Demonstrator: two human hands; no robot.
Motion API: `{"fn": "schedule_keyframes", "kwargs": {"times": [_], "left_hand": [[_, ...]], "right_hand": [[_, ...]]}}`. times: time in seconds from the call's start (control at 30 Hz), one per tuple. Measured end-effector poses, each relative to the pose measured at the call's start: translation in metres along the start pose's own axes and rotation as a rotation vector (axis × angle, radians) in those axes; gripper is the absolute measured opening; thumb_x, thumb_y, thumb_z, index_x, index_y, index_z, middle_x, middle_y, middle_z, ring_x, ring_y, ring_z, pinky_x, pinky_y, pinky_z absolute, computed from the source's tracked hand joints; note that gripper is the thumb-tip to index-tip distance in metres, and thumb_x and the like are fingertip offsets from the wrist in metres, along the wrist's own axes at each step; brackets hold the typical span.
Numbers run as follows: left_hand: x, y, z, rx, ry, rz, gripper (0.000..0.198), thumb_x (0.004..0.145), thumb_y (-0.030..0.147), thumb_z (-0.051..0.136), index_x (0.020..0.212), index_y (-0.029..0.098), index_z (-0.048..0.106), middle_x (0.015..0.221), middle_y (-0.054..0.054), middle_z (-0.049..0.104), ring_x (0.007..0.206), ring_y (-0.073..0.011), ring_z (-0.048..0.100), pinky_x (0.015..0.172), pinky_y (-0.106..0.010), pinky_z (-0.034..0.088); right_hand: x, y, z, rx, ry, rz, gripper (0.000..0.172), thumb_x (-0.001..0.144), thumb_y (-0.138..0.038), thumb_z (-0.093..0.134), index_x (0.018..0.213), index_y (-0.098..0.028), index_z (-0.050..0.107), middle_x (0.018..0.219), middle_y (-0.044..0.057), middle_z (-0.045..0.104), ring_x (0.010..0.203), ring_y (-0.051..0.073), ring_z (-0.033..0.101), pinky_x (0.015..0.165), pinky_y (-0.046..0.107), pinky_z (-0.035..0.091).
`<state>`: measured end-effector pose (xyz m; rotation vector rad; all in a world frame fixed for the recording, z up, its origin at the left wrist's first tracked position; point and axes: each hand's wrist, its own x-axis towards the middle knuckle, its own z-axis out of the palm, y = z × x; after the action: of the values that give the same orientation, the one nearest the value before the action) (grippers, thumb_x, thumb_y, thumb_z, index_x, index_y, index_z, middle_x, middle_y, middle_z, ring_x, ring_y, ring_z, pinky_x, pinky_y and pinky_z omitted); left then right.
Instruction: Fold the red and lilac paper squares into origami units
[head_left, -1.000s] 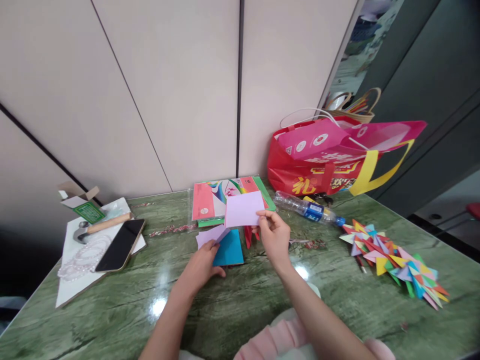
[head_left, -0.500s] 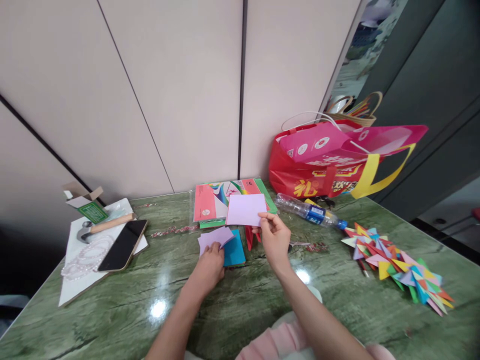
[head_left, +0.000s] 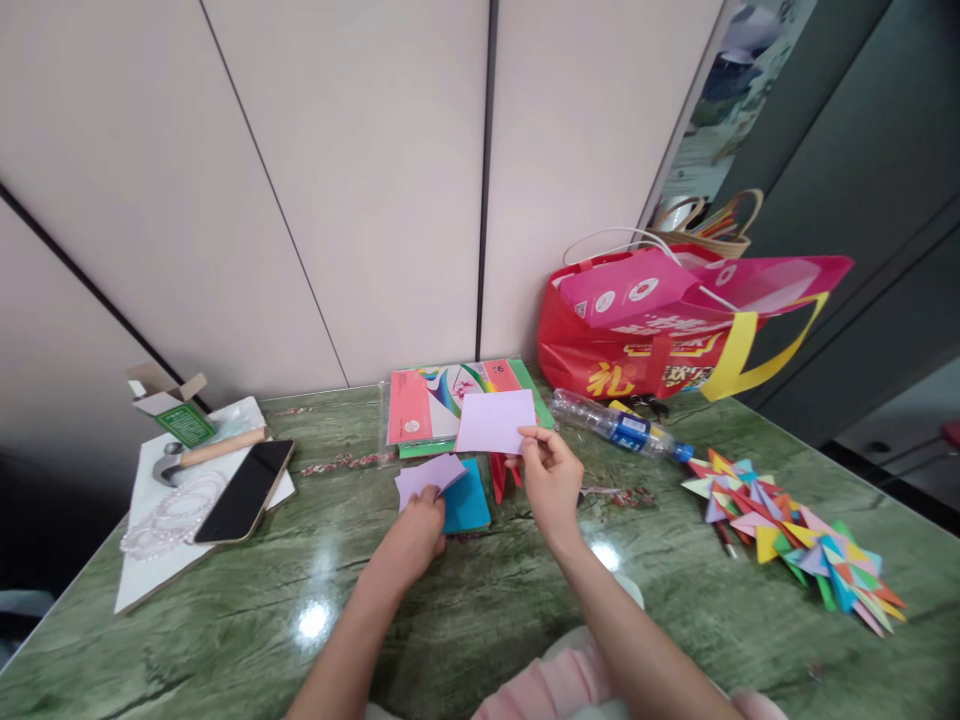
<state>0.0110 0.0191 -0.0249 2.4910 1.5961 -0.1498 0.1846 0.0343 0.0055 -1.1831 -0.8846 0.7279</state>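
Lilac sheet (head_left: 491, 418), raised beyond the blue paper (head_left: 469, 502)

Landmark: the blue paper, lying flat on a green marbled table (head_left: 240, 640).
Right hand (head_left: 551, 480): to the right of the blue paper; thumb and fingers pinched together on the near right corner of the lilac sheet. Sheet held tilted, its face showing, beyond the blue paper and slightly right.
Left hand (head_left: 420, 530): at the near left side of the blue paper; fingers bent close together on the lilac papers (head_left: 427, 477), which overlap the blue paper's far left part. Thumb hidden; whether it grips cannot be told.
Red folded paper (head_left: 499, 475): just right of the blue paper.
Paper packet (head_left: 409, 405): just beyond the blue paper, partly behind the raised sheet.
Plastic bottle (head_left: 589, 412): right of the blue paper and farther back, blue-capped, on its side.
Multicoloured folded-paper pieces (head_left: 787, 535): well to the right of the blue paper.
Phone (head_left: 244, 492): well to the left of the blue paper, black screen upward.
Hammer (head_left: 217, 448): left also, wooden-handled.
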Motion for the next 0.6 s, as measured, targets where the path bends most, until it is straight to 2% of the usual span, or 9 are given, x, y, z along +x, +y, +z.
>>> {"fn": "schedule_keyframes", "kwargs": {"times": [0.23, 0.3, 0.4, 0.6], "left_hand": [[0.006, 0.004, 0.004, 0.033, 0.027, -0.049, 0.028, 0.076, 0.004, 0.041, 0.101, 0.007, 0.051, 0.104, -0.017, 0.053, 0.092, -0.0241, 0.056, 0.083, -0.037, 0.040], [0.005, 0.003, 0.001, 0.041, 0.023, -0.047, 0.027, 0.077, 0.009, 0.045, 0.103, 0.007, 0.051, 0.104, -0.017, 0.053, 0.091, -0.0248, 0.056, 0.079, -0.036, 0.042], [0.003, 0.003, -0.004, 0.060, 0.009, -0.003, 0.029, 0.074, 0.014, 0.051, 0.102, 0.007, 0.053, 0.105, -0.016, 0.054, 0.095, -0.0260, 0.054, 0.083, -0.036, 0.041], [0.002, 0.006, -0.005, 0.081, -0.005, 0.025, 0.027, 0.073, 0.008, 0.049, 0.099, 0.005, 0.055, 0.105, -0.018, 0.055, 0.094, -0.0251, 0.055, 0.084, -0.037, 0.040]], "right_hand": [[0.000, 0.000, 0.000, 0.000, -0.011, 0.008, 0.022, 0.072, -0.031, 0.051, 0.084, -0.014, 0.057, 0.061, 0.000, 0.060, 0.048, 0.014, 0.060, 0.048, 0.024, 0.046], [0.000, -0.001, 0.000, -0.006, -0.011, 0.000, 0.022, 0.073, -0.032, 0.051, 0.084, -0.014, 0.057, 0.063, 0.000, 0.061, 0.048, 0.015, 0.060, 0.049, 0.025, 0.047], [0.000, -0.002, 0.000, -0.014, -0.004, -0.006, 0.022, 0.073, -0.032, 0.051, 0.084, -0.014, 0.057, 0.064, 0.001, 0.061, 0.048, 0.014, 0.060, 0.048, 0.024, 0.047], [-0.002, -0.001, 0.001, -0.014, -0.021, -0.004, 0.022, 0.073, -0.032, 0.051, 0.084, -0.014, 0.057, 0.063, 0.000, 0.061, 0.048, 0.015, 0.060, 0.049, 0.025, 0.047]]}}
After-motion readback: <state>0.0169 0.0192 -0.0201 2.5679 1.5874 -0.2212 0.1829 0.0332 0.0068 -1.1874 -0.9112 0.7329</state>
